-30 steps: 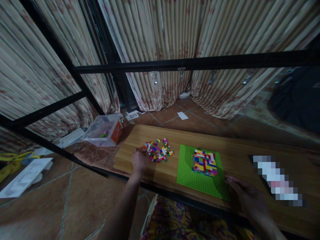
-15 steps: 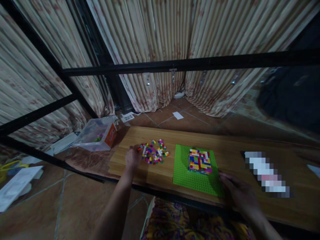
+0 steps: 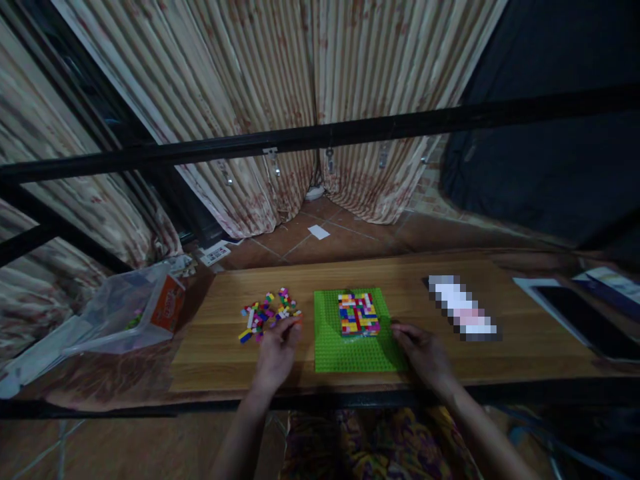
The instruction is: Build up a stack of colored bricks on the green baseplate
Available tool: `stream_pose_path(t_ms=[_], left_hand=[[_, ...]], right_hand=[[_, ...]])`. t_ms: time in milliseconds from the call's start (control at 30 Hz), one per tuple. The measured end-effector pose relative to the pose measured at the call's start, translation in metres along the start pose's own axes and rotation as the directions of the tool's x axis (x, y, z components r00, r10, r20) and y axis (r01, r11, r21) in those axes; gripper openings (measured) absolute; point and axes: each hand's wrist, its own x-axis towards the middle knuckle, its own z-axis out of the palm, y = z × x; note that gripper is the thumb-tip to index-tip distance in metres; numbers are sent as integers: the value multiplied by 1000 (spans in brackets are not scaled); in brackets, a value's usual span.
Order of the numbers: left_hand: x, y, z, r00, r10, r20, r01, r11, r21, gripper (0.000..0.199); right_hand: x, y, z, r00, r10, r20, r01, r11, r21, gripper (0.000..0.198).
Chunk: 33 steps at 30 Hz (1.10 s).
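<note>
My left hand (image 3: 277, 350) is at the near right side of a loose pile of small multicoloured toy bricks (image 3: 260, 315), its thumb and forefinger pinched on a small orange-red brick (image 3: 298, 321). To its right lies a green studded baseplate (image 3: 333, 353). A square block of built-up bricks (image 3: 359, 315) in many colours stands on the plate, towards its far right part. My right hand (image 3: 424, 350) is closed, with thumb and forefinger together at the plate's right edge. What lies between those fingertips is hard to see.
The bricks and plate rest on a wooden board (image 3: 200, 360). A blurred-out object (image 3: 463, 308) lies at right, with a dark flat device (image 3: 590, 320) beyond it. A clear plastic box (image 3: 125, 307) stands at left. A black bar (image 3: 350, 130) crosses behind the board.
My left hand has moved right, from the left side of the brick pile towards the baseplate, with the orange-red brick. My right hand stays at the plate's edge. The view has turned right.
</note>
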Motion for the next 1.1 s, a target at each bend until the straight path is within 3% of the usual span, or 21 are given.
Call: stream_pose_path(t_ms=[67, 167, 333, 500, 833, 1100], left_hand=[[1, 15, 25, 992, 14, 121, -2, 995, -103, 25], [11, 34, 55, 979, 49, 200, -5, 976, -216, 20], [34, 57, 79, 958, 130, 255, -101, 987, -123, 10], [42, 71, 87, 964, 163, 208, -189, 975, 113, 13], [48, 83, 105, 972, 128, 195, -190, 919, 345, 18], [48, 78, 113, 993, 85, 80, -110, 913, 393, 14]], right_hand=[[2, 3, 1, 999, -46, -8, 46, 999, -18, 35], [3, 7, 1, 994, -106, -23, 105, 994, -34, 36], [0, 6, -1, 985, -172, -14, 171, 985, -28, 34], [-5, -4, -2, 976, -216, 3, 215, 972, -96, 34], [-8, -6, 2, 961, -277, -16, 274, 954, -120, 30], [-9, -7, 2, 961, -277, -11, 272, 950, -154, 29]])
